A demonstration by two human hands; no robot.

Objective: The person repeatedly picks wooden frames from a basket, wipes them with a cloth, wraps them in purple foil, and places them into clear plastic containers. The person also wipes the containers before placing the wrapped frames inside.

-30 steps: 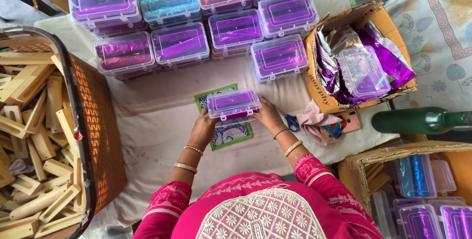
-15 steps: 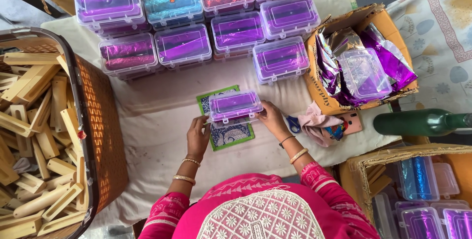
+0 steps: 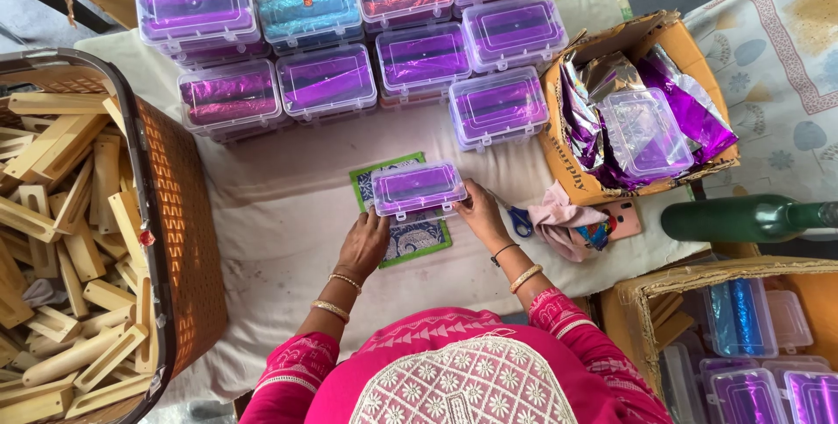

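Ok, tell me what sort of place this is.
Probably a home packing spot for gift boxes, set up on a cloth-covered surface. Filled plastic boxes stand in rows, a carton holds purple foil, and both hands, left hand and right hand, are at one box.

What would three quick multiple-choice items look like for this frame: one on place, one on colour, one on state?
1. Where is the small clear box the hands hold?
A. Over a green patterned card
B. Inside the basket
C. On the green bottle

2. What colour is the foil in the one odd box in the back row?
A. Gold
B. Blue
C. Black

3. How is the held box?
A. Lid off
B. Crushed
C. Lid closed, left hand and right hand at its sides

Answers: 1 A, the card shows beneath it. 2 B, its neighbours are purple or reddish. 3 C, the lid sits flat.
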